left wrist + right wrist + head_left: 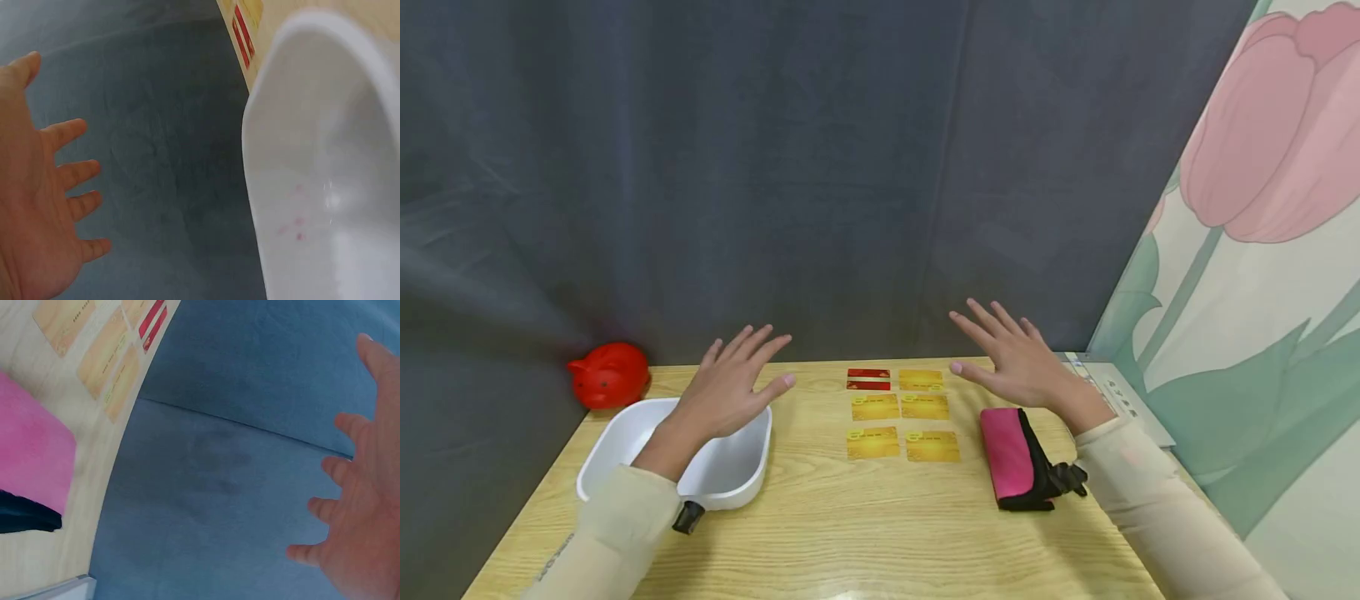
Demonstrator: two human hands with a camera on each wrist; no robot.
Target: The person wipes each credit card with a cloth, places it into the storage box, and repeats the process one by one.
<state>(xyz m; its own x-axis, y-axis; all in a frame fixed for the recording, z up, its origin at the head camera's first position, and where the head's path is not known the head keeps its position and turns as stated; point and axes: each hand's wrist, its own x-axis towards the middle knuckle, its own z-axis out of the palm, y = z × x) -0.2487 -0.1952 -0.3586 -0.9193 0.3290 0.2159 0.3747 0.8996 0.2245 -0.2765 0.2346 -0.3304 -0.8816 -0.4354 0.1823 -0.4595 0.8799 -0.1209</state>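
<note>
My left hand [722, 392] hovers above a white basin [752, 492], fingers spread and holding nothing. In the left wrist view its palm faces the camera, apart from the basin's wall. Over the right side of the table my right hand [1018, 362] is also raised with spread fingers and touches nothing. Below it lies a pink pouch [1006, 450] with black trim and a black gathered end. Between the hands, gold cards [872, 443] and one red card [868, 380] with a pale stripe lie flat in two columns.
A red piggy bank [612, 377] stands at the back left corner behind the basin. A flat white-grey item [1123, 392] with small pictures lies at the right edge. A dark curtain [850, 183] hangs behind the wooden table [850, 533]; a tulip-painted wall [1255, 333] rises on the right.
</note>
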